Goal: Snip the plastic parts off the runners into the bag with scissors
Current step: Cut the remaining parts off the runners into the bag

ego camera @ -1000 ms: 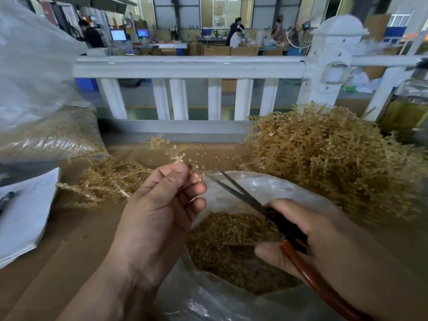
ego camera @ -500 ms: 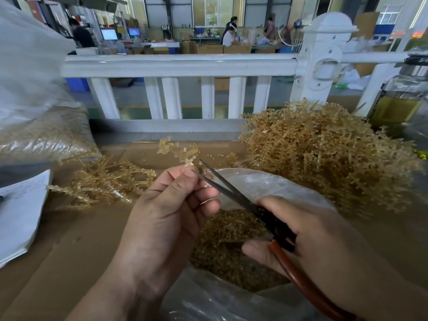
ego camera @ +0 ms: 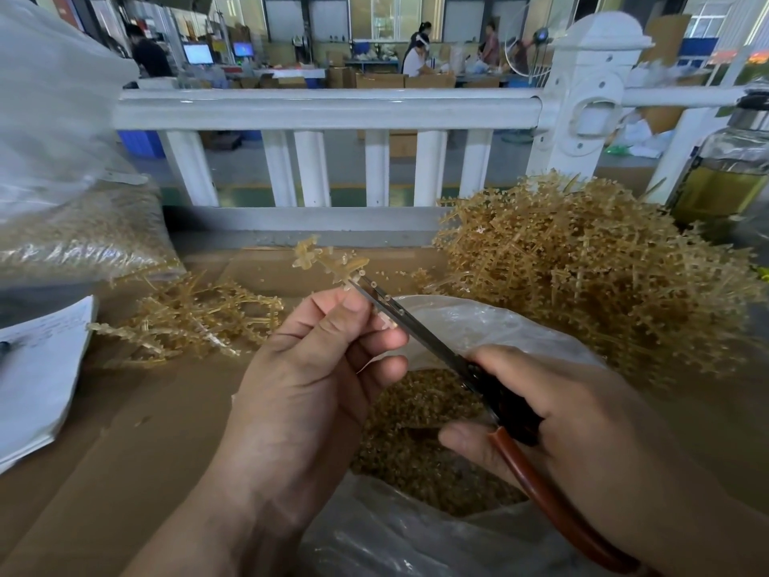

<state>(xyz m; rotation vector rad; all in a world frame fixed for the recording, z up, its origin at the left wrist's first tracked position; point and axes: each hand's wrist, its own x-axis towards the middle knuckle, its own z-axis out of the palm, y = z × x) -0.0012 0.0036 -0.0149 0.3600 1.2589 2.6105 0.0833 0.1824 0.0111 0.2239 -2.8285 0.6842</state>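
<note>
Your left hand (ego camera: 316, 368) pinches a runner (ego camera: 328, 260) between the thumb and curled fingers. The runner sticks out past the fingertips, up and away from you. Your right hand (ego camera: 591, 431) grips the scissors (ego camera: 420, 335), fingers curled round the red-brown handles. From that hand the blades run up and to the left, pass just in front of your left fingertips, and meet the runner at its near end, right above your left forefinger. The blades look shut or nearly shut. A few loose bits (ego camera: 389, 301) lie along the blade beside your left fingertips.

The bag (ego camera: 491, 322) sits open directly under both hands, with its clear rim showing between them and beyond your right knuckles. Its near wall is crumpled below your wrists. The cut parts (ego camera: 416, 443) heaped inside show in the gap between your left palm and your right fingers.

Beyond your right hand, touching the bag's far rim, stands a big pile (ego camera: 582, 276) of tangled runners. Past it to the right is a bottle (ego camera: 724, 177) of yellowish liquid. Beyond and to the left of your left hand lies a small pile (ego camera: 187, 322) of runners on the brown table (ego camera: 125, 443). Farther left are some white paper (ego camera: 37, 381) and, behind it, a filled sack (ego camera: 75, 235). A white rail (ego camera: 333, 108) runs across beyond everything.
</note>
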